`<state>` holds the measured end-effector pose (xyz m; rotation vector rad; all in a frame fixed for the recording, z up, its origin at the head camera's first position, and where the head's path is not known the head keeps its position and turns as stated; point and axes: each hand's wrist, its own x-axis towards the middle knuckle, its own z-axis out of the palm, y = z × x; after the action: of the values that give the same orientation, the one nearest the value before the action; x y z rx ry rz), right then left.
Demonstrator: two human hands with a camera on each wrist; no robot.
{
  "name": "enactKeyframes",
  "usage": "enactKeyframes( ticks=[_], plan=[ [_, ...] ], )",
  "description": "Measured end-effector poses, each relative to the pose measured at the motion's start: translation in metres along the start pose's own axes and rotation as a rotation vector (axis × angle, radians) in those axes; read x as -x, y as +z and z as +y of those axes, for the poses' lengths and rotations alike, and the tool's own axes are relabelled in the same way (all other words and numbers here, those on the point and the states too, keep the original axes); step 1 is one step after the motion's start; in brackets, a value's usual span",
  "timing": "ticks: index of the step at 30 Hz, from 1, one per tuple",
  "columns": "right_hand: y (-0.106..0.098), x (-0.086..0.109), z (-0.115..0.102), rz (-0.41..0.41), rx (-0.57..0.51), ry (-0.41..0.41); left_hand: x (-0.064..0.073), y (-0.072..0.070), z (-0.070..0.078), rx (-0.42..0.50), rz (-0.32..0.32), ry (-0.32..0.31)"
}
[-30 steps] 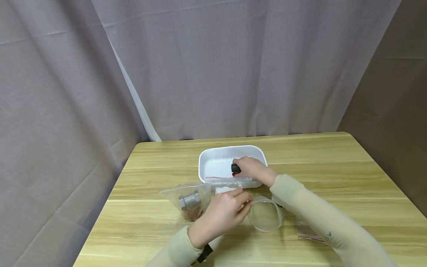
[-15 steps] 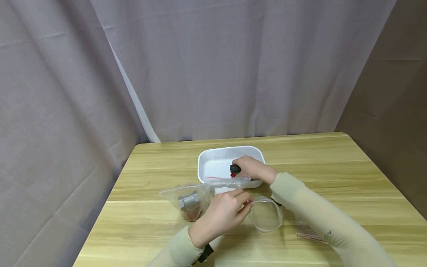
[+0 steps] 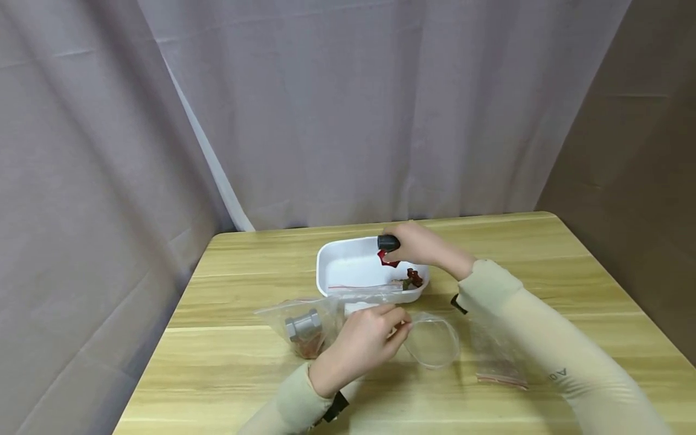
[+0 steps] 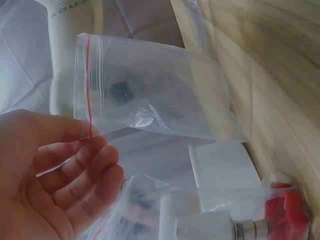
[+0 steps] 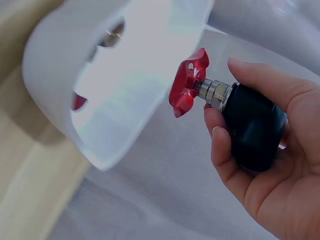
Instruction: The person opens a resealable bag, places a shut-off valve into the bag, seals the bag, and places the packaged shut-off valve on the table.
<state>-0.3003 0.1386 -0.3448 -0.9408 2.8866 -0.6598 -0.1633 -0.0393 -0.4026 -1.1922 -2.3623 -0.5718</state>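
Your right hand [image 3: 420, 243] has risen from inside the white tray [image 3: 348, 266] since half a second ago, its fingers and thumb curled round the black valve [image 5: 252, 130], whose red handle [image 5: 181, 95] points beyond your fingertips, over the tray. Your left hand [image 3: 363, 339] pinches a clear zip bag [image 4: 160, 85] by its red-lined edge. Outward, red-and-brown pieces [image 3: 415, 278] lie in the tray, and a bagged grey fitting [image 3: 303, 326] sits on the table [image 3: 217, 374].
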Motion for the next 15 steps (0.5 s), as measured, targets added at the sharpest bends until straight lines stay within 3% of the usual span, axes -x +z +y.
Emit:
enactKeyframes(
  ticks=[7, 15],
  plan=[
    [-0.031, 0.014, -0.008, 0.048, 0.062, 0.011, -0.002, 0.000, -0.001, -0.004, -0.005, -0.004],
    [-0.044, 0.031, -0.013, 0.050, 0.075, 0.000, -0.006, 0.001, -0.004, -0.002, 0.012, 0.003]
  ],
)
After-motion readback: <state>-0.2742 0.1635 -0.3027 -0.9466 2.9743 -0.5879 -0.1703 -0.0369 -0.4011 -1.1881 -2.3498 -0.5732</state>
